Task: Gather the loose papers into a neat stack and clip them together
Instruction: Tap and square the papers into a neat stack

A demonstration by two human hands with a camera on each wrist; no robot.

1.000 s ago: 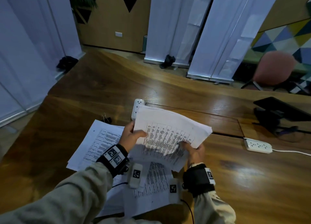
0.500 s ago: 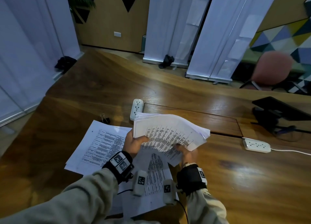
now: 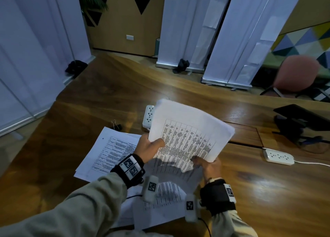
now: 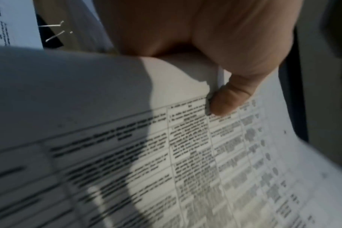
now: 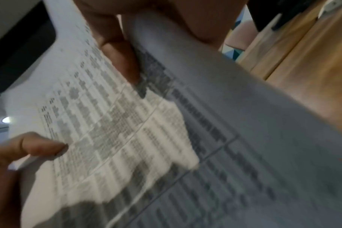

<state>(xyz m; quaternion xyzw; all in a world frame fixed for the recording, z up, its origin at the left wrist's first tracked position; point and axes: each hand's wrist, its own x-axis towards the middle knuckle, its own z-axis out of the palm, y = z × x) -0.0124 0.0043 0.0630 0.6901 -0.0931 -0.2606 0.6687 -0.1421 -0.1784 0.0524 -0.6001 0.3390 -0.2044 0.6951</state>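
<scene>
Pinching a tilted stack [image 3: 187, 129] above the table [image 3: 267, 192], left hand [image 3: 149, 147] and right hand [image 3: 209, 166] hold opposite edges, clip [image 3: 116, 125] lying beside loose papers [image 3: 110, 147].

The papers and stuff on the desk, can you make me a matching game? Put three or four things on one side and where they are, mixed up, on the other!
Things:
1. paper stack
2. binder clip
3. pink chair
4. power strip

Places:
A. on the table, at the right, with a white cord
B. held up by the left hand and right hand
C. beyond the table's far right edge
D. on the table, by the far corner of the flat sheets

Pairs: 1-B, 2-D, 3-C, 4-A
</scene>
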